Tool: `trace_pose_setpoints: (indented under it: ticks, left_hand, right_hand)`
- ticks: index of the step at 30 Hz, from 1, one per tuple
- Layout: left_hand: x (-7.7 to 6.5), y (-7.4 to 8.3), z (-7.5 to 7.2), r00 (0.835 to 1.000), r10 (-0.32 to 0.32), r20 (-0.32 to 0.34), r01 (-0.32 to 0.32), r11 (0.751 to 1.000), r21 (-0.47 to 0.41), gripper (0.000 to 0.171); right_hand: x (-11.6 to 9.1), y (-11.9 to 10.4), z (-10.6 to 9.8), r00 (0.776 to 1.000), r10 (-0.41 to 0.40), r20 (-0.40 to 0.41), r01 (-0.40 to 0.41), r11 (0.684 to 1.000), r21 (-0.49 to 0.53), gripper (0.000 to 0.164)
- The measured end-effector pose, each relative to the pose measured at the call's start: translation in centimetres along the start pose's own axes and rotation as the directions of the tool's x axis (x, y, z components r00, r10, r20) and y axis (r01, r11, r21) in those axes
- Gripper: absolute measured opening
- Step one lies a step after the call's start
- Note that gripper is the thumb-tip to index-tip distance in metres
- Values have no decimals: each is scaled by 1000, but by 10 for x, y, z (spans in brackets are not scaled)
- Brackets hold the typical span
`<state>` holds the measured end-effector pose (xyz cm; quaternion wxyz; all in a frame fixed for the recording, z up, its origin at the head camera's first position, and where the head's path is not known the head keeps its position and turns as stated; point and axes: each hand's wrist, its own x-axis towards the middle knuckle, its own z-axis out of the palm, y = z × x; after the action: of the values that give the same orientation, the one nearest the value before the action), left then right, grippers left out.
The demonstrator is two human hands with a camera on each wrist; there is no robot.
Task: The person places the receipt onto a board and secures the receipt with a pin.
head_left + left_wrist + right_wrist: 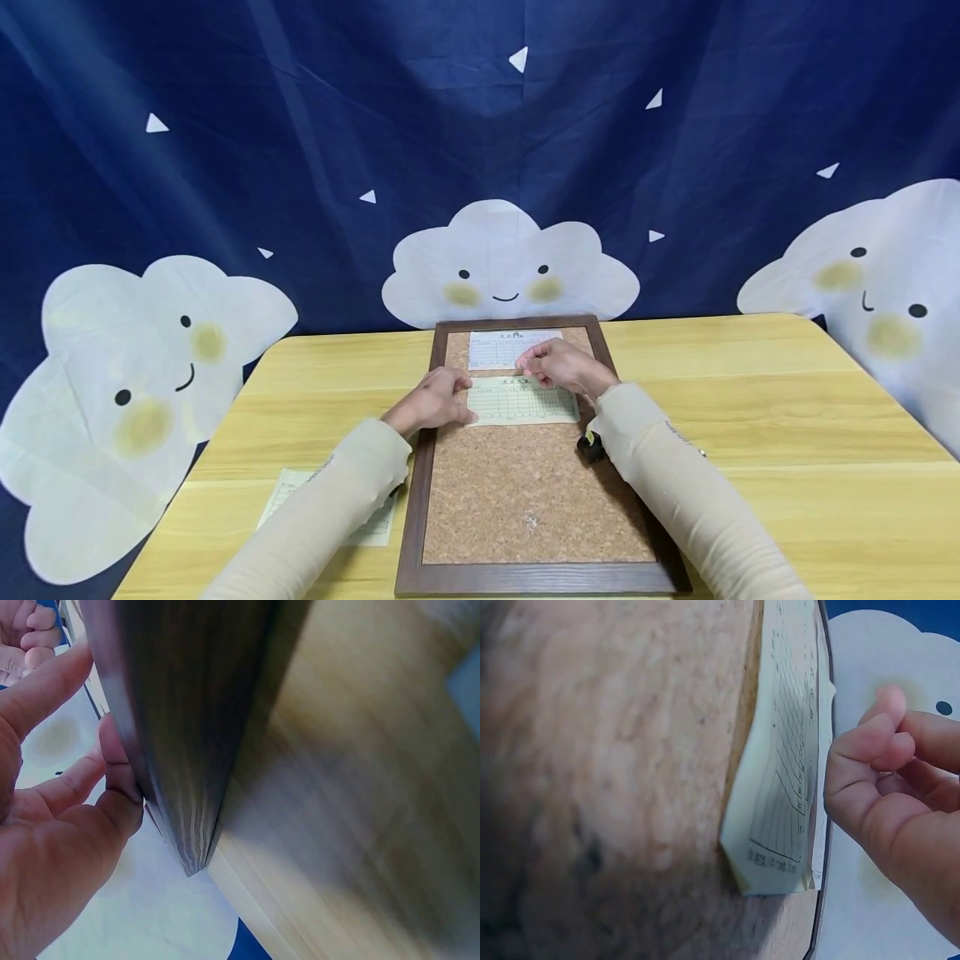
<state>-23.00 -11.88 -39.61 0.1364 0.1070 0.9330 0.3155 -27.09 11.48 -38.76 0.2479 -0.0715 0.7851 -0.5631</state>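
**Two slips on the corkboard, lower one under both hands**

On my feed, the corkboard (480,492) lies on the wooden surface (300,392), far end near the cloud-print backdrop (330,208). The white slip (491,354) is at its top; the pale green slip (517,408), the one in hand, sits just below.

Progress, my call: white slip looks placed, with a small dark spot at its top edge that could be a fastener, too small for me to confirm. Green slip is positioned but probably not fully fixed; from the right wrist one end seems to stand slightly off the cork. Lower board carries no slip. More papers (283,493) lie on the surface left of the board, partly under the left sleeve (322,508); I'd count those as left to do, number unclear.

Left grip (433,402): thumb and fingers apart, touching the green slip's left edge. Right grip (564,367): fingertips together over the gap between the slips; can't tell whether anything tiny is between them.

Containers: none I can confirm. The black object (591,447) with a yellow patch, by the right sleeve (690,483), might be one; contents not visible. Pale bits (532,522) on the lower cork, unidentified.
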Motion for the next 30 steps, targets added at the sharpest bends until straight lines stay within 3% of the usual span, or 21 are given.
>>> trace_pose_setpoints:
  ticks: [15,30]
  left_hand:
    - [1,0,3,1000,6,-17,-6,1000,8,48]
    - [1,0,2,1000,11,-12,-11,1000,20,48]
  right_hand:
    - [3,6,2,1000,28,-12,-29,999,-40,22]
    - [5,3,6,999,21,-45,-28,987,-158,25]
